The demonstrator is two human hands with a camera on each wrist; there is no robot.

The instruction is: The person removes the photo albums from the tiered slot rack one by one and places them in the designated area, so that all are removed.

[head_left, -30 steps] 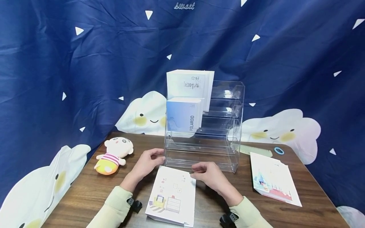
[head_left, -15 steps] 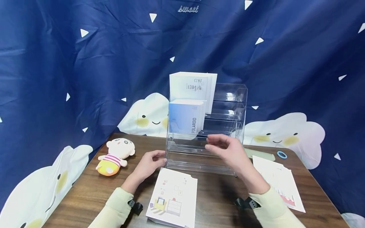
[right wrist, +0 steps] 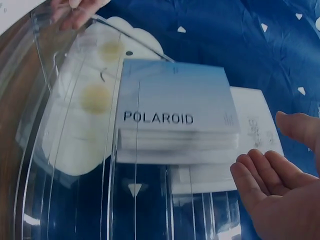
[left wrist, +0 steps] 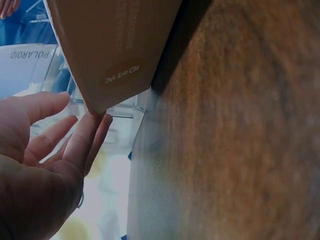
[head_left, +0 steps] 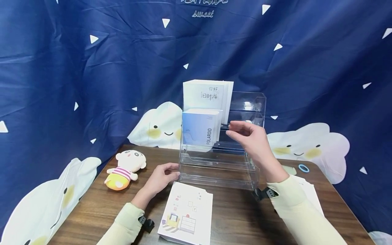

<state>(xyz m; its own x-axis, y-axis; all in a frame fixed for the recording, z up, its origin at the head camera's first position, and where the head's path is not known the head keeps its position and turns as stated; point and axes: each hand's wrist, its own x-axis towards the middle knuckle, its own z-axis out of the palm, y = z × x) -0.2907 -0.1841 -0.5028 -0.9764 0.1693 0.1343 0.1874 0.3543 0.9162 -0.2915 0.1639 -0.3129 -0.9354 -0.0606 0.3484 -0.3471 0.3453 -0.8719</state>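
A clear tiered rack (head_left: pixel 220 183) stands on the table. In its left half sit a blue book-like block marked POLAROID (head_left: pixel 200 127) and, above and behind it, taller white ones (head_left: pixel 199 92). My left hand (head_left: pixel 160 177) is at the rack's lower left side, fingers loosely bent at the edge. My right hand (head_left: pixel 252 136) is raised before the rack's right half, to the right of the blue block, thumb and fingers apart with nothing between them. Flat on the table in front lies a white stack with a printed room drawing (head_left: pixel 186 214); its brown side (left wrist: pixel 115 45) shows in the left wrist view.
A plush doll (head_left: pixel 125 170) lies at the left. Behind my right forearm are a pale green comb (head_left: pixel 289 169), a blue ring (head_left: pixel 304 168) and another white stack (head_left: pixel 310 194), partly covered by the sleeve. A dark blue curtain (head_left: pixel 122 68) hangs behind.
My right hand has left the front stack's upper right corner and risen to the rack's middle right. My left hand has stayed by the rack's side. The view has shifted slightly.
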